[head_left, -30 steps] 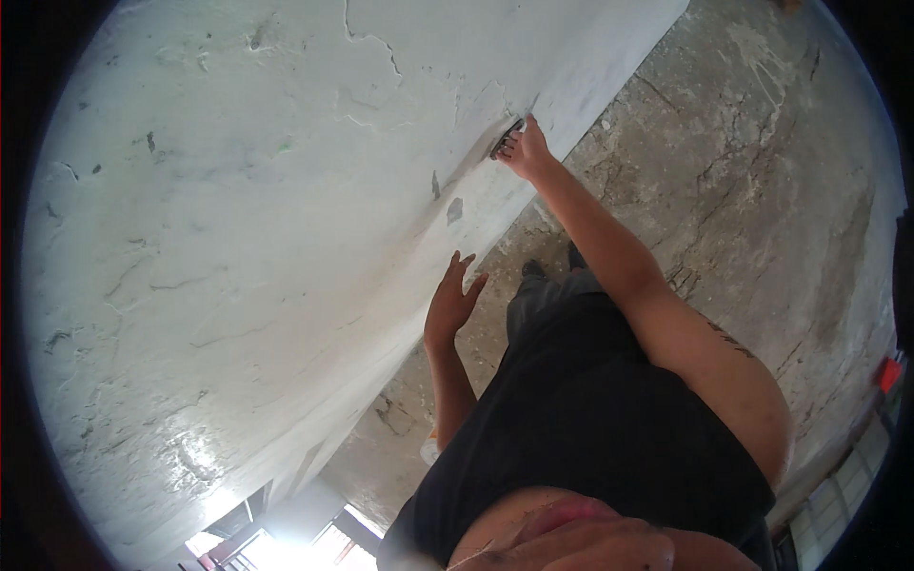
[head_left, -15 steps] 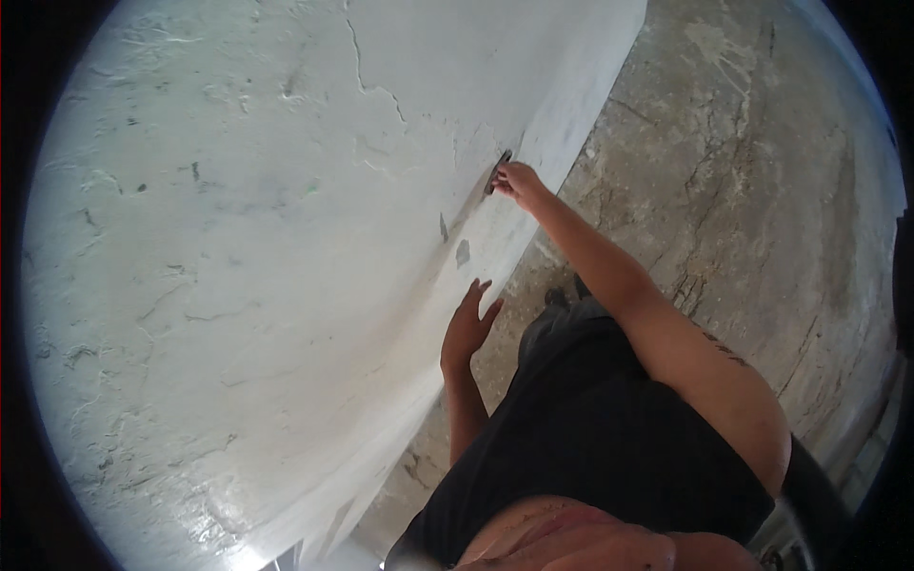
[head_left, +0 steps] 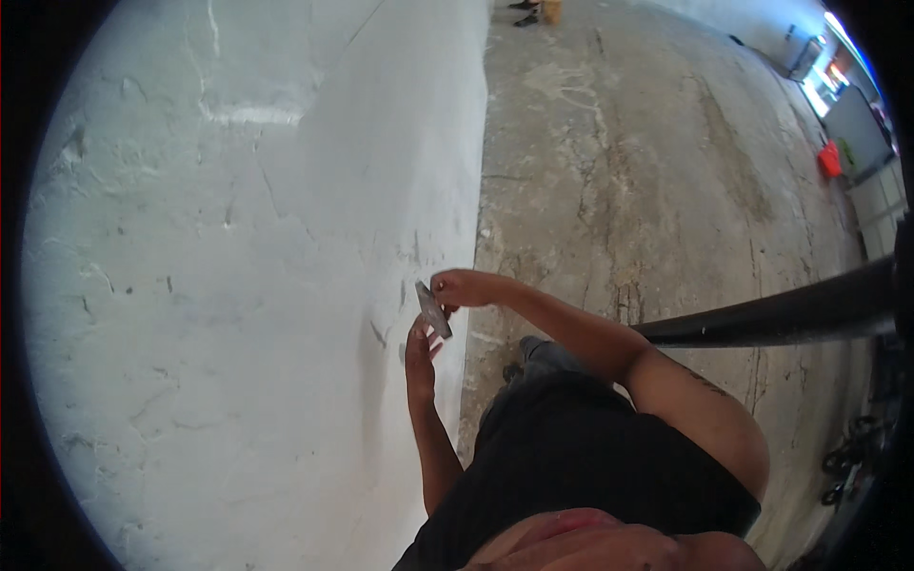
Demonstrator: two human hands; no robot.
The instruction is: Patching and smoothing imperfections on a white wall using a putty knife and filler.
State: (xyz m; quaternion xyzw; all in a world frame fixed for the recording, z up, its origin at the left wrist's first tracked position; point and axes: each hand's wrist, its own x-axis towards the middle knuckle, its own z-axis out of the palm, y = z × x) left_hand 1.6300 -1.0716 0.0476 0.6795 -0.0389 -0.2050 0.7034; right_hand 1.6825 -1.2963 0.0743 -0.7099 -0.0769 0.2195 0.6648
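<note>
Right hand [head_left: 464,287] gripping it, a flat, grey, rectangular blade [head_left: 434,311] has come back to the left hand [head_left: 419,360], whose grip cannot be told, near the white plaster wall's [head_left: 238,295] floor-side edge, its sweep apparently paused.

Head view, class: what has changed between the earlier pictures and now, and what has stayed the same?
The right hand has brought the flat grey tool in close to the left hand; whether tool and left hand touch is unclear. The view has swung, so the foot of the white wall now runs nearly upright. The right hand still holds the tool.
</note>
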